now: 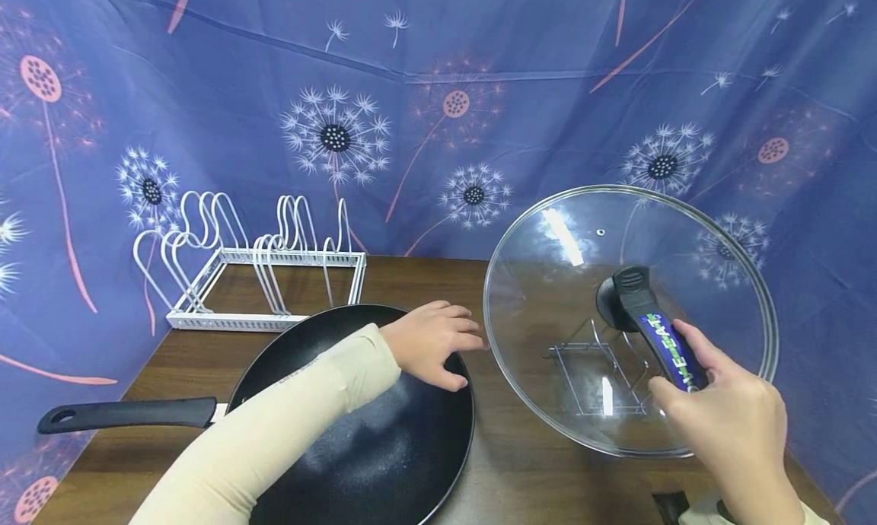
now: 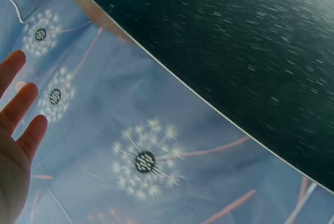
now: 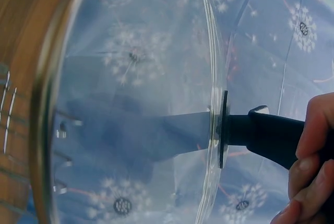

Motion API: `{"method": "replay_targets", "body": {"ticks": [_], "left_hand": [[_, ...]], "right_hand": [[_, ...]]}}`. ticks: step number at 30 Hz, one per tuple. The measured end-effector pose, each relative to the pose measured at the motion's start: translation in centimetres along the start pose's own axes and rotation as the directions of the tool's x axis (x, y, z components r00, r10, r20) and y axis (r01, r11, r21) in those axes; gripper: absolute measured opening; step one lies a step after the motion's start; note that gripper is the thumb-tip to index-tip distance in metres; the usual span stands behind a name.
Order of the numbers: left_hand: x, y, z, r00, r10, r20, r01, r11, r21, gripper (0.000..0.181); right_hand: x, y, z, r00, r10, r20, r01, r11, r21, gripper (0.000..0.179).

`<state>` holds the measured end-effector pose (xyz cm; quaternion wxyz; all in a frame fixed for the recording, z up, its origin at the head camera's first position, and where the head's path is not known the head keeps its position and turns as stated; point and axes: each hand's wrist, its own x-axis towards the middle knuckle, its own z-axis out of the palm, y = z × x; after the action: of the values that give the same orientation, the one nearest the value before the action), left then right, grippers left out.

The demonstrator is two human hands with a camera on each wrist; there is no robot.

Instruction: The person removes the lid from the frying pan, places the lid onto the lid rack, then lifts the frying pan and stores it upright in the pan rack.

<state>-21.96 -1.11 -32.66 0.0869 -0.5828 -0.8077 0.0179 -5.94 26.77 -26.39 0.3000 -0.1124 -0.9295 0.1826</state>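
Observation:
My right hand (image 1: 733, 411) grips the black handle (image 1: 633, 300) of a large round glass lid (image 1: 534, 319), which is tilted up with its handle side facing me. A blue label with green and white letters runs along the handle. Edge-on in the right wrist view, the lid (image 3: 135, 93) shows its metal rim, with curled fingers (image 3: 313, 130) around the handle. A black frying pan (image 1: 384, 456) lies on the table, its long handle (image 1: 130, 415) pointing left. Over the pan's right part hovers my left hand (image 1: 438, 342), holding nothing, fingers loosely spread; the sleeved forearm crosses the pan.
A white rack (image 1: 233, 323) with tall curved wire dividers stands behind the pan at the left. Through the glass shows a small metal wire stand (image 1: 569, 373) on the wooden table (image 1: 527, 479). Blue dandelion-print cloth (image 1: 548, 129) hangs behind and at both sides.

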Motion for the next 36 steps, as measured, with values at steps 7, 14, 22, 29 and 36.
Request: {"method": "replay_targets", "body": {"ticks": [7,14,22,29,36], "left_hand": [[2.6,0.3,-0.2,1.000,0.004,0.022,-0.005,0.999,0.045,0.053],[4.6,0.3,-0.3,0.997,-0.047,0.067,0.047,0.999,0.005,0.057],[6.7,0.5,-0.3,0.993,-0.033,0.116,0.033,0.999,0.003,0.056],[9.1,1.0,-0.6,0.981,-0.023,0.191,0.003,0.995,0.103,0.060],[11.4,2.0,-1.1,0.981,-0.005,0.193,-0.023,0.990,0.142,0.064]], "right_hand": [[0.6,1.4,-0.8,0.998,-0.043,-0.055,0.041,0.999,-0.022,0.058],[0.9,2.3,-1.3,0.967,-0.190,-0.170,0.174,0.979,-0.104,0.054],[1.2,4.4,-2.3,0.923,-0.301,-0.239,0.283,0.953,-0.108,0.049],[1.9,6.9,-2.5,0.914,-0.310,-0.263,0.330,0.943,0.035,0.046],[2.1,9.0,-2.6,0.906,-0.299,-0.300,0.370,0.904,0.216,0.043]]}}
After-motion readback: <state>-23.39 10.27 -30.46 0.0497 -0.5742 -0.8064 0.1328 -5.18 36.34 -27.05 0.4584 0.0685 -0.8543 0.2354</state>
